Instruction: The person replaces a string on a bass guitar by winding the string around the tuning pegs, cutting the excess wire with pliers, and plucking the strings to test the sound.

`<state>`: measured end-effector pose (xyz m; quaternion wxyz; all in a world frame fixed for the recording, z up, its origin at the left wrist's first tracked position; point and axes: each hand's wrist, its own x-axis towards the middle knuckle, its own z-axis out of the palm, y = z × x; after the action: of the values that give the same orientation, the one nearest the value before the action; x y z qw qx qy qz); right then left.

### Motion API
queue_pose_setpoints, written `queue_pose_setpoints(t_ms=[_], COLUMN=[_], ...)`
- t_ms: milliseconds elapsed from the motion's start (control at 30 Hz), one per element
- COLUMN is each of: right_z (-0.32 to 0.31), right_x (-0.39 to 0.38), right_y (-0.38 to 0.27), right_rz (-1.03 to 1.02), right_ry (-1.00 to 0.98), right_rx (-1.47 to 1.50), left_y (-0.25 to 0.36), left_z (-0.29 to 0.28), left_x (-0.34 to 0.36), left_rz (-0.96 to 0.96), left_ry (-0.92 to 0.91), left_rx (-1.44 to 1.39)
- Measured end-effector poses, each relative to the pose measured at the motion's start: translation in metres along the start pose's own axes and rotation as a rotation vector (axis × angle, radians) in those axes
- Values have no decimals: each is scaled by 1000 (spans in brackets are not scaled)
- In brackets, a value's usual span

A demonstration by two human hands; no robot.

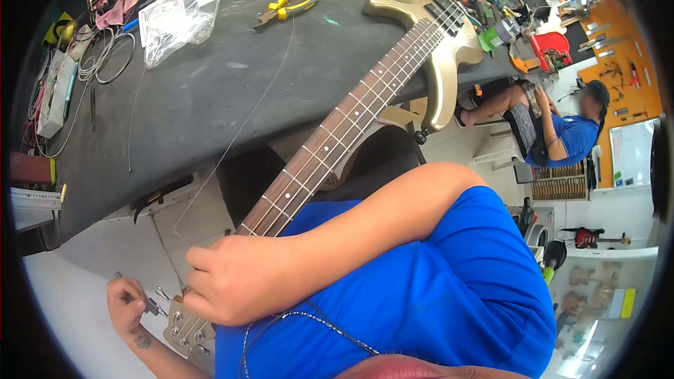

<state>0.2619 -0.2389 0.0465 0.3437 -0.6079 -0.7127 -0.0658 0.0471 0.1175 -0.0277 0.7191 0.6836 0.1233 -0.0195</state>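
A gold bass guitar lies slantwise, its body on the dark workbench and its fretted neck running down toward me at the left. My right hand is closed around the neck near the headstock; its fingertips are mostly hidden. Beside the headstock my left hand grips a dark, rod-like tool, its end close to a metal tuning peg. The tool's exact kind does not show.
On the workbench lie yellow-handled pliers, a loose string, a clear plastic bag and coiled cable. Tools and a green-labelled container crowd the right end. A person in blue sits beyond.
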Motion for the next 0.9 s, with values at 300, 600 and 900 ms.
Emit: queue_pose_setpoints(t_ms=[300,600,900], right_z=[-2,-4,-8], right_x=[4,4,2], right_y=[0,2,2], right_rz=[-19,-21,-22], right_ry=[5,-13,-18], right_rx=[20,53,16], left_y=[-3,29,-2], left_z=[20,38,25], left_x=[17,38,41], left_rz=[299,15,-223], left_ry=[37,-114,-178], left_rx=[-127,-44,32])
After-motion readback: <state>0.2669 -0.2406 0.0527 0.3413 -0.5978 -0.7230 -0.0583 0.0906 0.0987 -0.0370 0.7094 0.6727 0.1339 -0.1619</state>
